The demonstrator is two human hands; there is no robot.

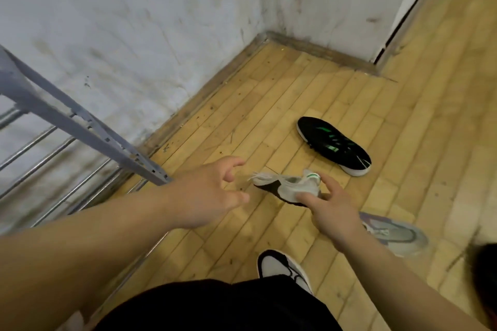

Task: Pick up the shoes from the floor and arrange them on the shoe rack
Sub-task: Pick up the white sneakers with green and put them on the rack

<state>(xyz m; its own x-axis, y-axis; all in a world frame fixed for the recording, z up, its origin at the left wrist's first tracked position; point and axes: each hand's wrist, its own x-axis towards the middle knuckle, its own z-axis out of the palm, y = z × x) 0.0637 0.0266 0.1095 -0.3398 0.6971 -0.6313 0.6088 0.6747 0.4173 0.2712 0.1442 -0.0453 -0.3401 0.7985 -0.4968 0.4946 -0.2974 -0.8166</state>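
Observation:
My right hand (329, 211) pinches the heel end of a white knit shoe (289, 187) with a dark sole and a green tab, and holds it just above the floor. My left hand (212, 191) hovers to the left of that shoe with its fingers loosely spread and nothing in it. A black shoe with green stripes (334, 145) lies on the wooden floor beyond. A grey and purple shoe (395, 234) lies on the floor under my right forearm. The grey metal shoe rack (83, 126) with thin rails stands at the left against the wall.
The scuffed white wall (161, 21) meets a second wall in a corner behind the shoes. A black and white shoe on my own foot (285, 269) stands on the wooden floor (269, 105) at the bottom centre. A doorway gap shows at the upper right.

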